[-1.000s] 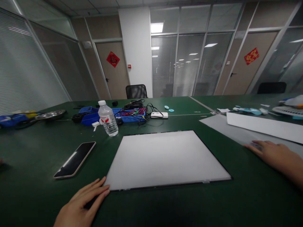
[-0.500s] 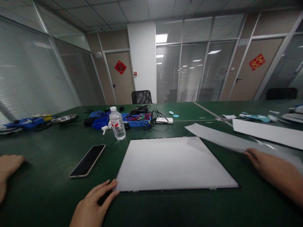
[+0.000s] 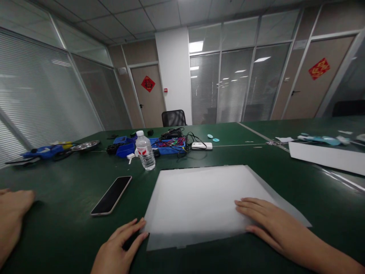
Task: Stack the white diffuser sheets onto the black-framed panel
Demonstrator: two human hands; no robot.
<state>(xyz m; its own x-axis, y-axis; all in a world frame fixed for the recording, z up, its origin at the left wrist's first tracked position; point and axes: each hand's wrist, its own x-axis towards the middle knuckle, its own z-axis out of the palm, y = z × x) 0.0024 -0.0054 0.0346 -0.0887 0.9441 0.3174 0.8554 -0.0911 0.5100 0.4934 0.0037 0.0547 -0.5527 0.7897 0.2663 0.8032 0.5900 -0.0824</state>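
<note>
A white flat rectangular panel (image 3: 162,170) with a thin dark edge lies on the table. A translucent white sheet (image 3: 196,205) lies over it, skewed, its front edge and right corner sticking out past the panel. My left hand (image 3: 118,245) grips the front left corner of the panel, fingertips and thumb either side of the corner. On the right part of the sheet rests my right hand (image 3: 269,224), fingers stretched out flat and thumb apart near the sheet's front edge. The panel's front edge is hidden under the sheet.
A phone (image 3: 111,196) lies left of the panel, with a water bottle (image 3: 145,151) behind it. Blue bins (image 3: 171,149) of wires and a white power strip (image 3: 202,145) stand farther back. A white strip (image 3: 327,158) lies right. Another person's hand (image 3: 17,209) rests at far left.
My right hand has moved left from the right side, bringing the translucent sheet over the panel. My left hand stays at the panel's corner. The view has shifted slightly.
</note>
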